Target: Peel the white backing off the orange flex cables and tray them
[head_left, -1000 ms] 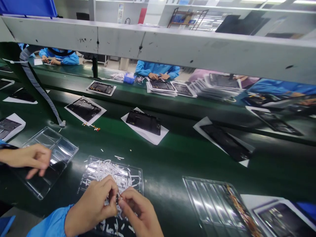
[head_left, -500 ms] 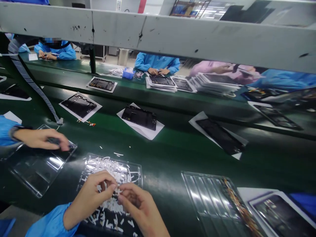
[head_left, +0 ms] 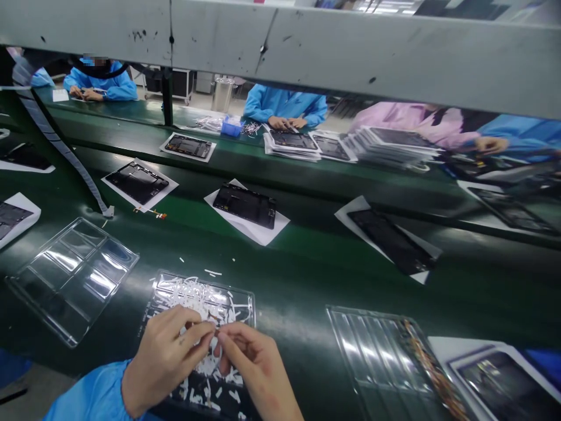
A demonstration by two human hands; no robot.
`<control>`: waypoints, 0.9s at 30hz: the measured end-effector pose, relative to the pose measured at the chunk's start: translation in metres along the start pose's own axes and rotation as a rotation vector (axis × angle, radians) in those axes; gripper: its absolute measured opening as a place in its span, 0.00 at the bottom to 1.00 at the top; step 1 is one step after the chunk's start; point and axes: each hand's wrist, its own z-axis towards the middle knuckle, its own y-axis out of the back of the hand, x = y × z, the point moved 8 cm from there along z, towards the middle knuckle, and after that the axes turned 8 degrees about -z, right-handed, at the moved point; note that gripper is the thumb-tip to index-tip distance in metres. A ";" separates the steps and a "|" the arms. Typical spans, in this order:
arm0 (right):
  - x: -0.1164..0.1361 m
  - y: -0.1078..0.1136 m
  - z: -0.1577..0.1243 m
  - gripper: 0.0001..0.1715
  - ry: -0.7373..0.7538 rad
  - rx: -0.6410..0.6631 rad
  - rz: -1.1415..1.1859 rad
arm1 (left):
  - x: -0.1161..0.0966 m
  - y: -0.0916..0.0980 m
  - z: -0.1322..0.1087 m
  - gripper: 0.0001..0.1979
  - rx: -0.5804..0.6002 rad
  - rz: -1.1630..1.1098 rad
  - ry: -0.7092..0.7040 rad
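Note:
My left hand (head_left: 170,354) and my right hand (head_left: 259,363) meet fingertip to fingertip, both in a pinch. Between them is a small, thin, brownish strip (head_left: 213,316) that looks like a flex cable; the fingers hide most of it. Below the hands lies a clear plastic tray (head_left: 251,304) strewn with many white paper-like strips (head_left: 186,292). More white scraps lie on the dark surface at its near side.
Another clear tray (head_left: 83,257) stands at left. At right, a ribbed clear tray (head_left: 372,345) holds copper-coloured flex cables (head_left: 432,362), beside a tablet housing (head_left: 504,380). Dark tablet housings (head_left: 245,204) on white sheets lie across the green bench (head_left: 298,275). A beam (head_left: 307,52) crosses overhead; co-workers sit opposite.
A co-worker's hand over the left tray has gone from view, and a housing on a white sheet now shows at the left edge. My hands stay pinched together, turned slightly.

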 end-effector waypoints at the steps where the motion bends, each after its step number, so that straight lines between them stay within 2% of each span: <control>1: 0.001 0.000 -0.001 0.25 0.003 -0.001 0.000 | 0.000 0.000 0.001 0.05 -0.001 0.000 -0.005; 11: 0.006 -0.005 0.000 0.26 0.024 0.008 -0.063 | -0.003 -0.006 0.001 0.05 -0.027 0.109 -0.062; 13: 0.005 -0.004 -0.001 0.26 0.017 0.017 -0.077 | 0.003 -0.009 -0.002 0.05 0.000 0.111 -0.052; 15: 0.003 0.001 -0.003 0.25 0.014 0.007 -0.129 | 0.015 -0.009 -0.004 0.06 0.026 0.084 0.018; 19: 0.004 0.015 -0.008 0.22 0.083 -0.050 -0.269 | 0.051 -0.005 -0.006 0.08 0.096 -0.155 0.333; 21: 0.004 0.017 -0.008 0.21 0.110 -0.051 -0.291 | 0.055 -0.012 -0.004 0.11 0.182 -0.362 0.445; 24: 0.009 0.015 -0.012 0.19 0.123 -0.058 -0.296 | 0.040 -0.019 0.003 0.09 0.260 -0.544 0.427; 25: 0.012 0.015 -0.015 0.18 0.123 -0.068 -0.291 | 0.035 -0.018 0.004 0.08 0.253 -0.549 0.396; 27: 0.018 0.014 -0.023 0.18 0.126 -0.084 -0.248 | 0.034 -0.013 0.000 0.10 0.162 -0.509 0.350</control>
